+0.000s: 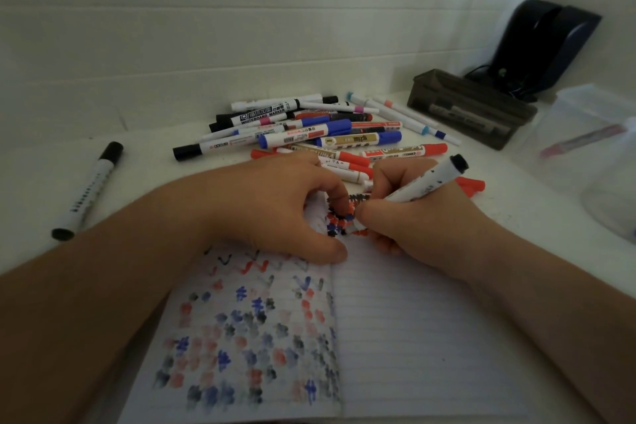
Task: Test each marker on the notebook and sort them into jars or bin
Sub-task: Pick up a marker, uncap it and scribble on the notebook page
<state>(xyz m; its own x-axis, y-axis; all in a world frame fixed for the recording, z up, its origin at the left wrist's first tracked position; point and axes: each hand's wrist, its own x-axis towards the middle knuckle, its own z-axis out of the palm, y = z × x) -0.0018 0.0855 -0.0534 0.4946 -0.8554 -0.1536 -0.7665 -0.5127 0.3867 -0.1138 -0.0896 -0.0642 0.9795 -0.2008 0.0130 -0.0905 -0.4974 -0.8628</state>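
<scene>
An open lined notebook [395,337] lies in front of me, its left page covered in red, blue and black test marks. My right hand [413,227] grips a white marker with a black end [430,182], its tip down at the scribbles near the top of the spine. My left hand [275,210] rests on the notebook's left page beside the scribbles, fingers curled down against the paper. A pile of markers [309,134] in red, blue and black lies just beyond both hands.
A lone black-capped marker [89,189] lies at the left. A dark rectangular bin [471,107] holding markers sits at the back right, with a black device behind it. Clear plastic jars [585,134] stand at the right, one holding a pink marker.
</scene>
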